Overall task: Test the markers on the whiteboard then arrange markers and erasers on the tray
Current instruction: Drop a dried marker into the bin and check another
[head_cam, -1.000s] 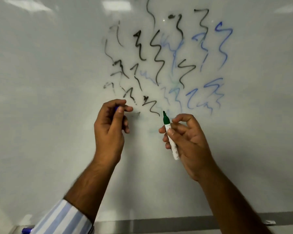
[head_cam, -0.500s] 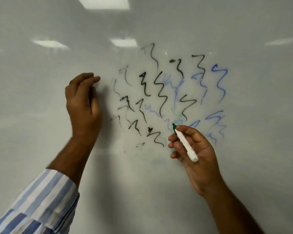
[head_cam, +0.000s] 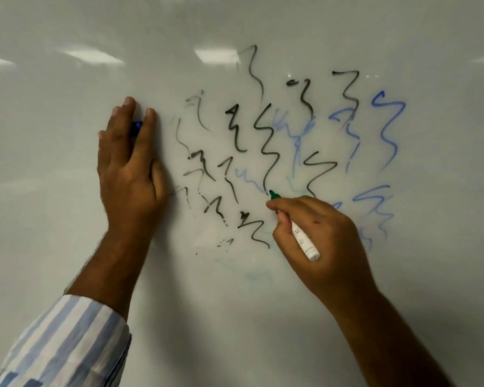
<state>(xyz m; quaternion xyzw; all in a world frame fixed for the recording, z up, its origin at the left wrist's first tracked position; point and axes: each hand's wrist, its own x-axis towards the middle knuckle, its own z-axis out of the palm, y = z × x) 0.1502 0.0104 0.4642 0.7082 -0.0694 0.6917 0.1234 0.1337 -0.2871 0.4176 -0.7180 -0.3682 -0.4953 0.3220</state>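
Mid-frame, our right hand (head_cam: pixel 316 241) pinches the marker (head_cam: pixel 296 227), tip on the whiteboard (head_cam: pixel 67 219), while our left hand (head_cam: pixel 129 169), centre left, presses a blue cap (head_cam: pixel 137 127) flat.

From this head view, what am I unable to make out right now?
- Small blue object under the left hand: mostly hidden by the fingers, so it cannot be identified.
- Green marker in the right hand: barrel print too small to read.
- Tray and erasers: outside the frame.
- Faint greenish marks on the whiteboard: too pale to trace.
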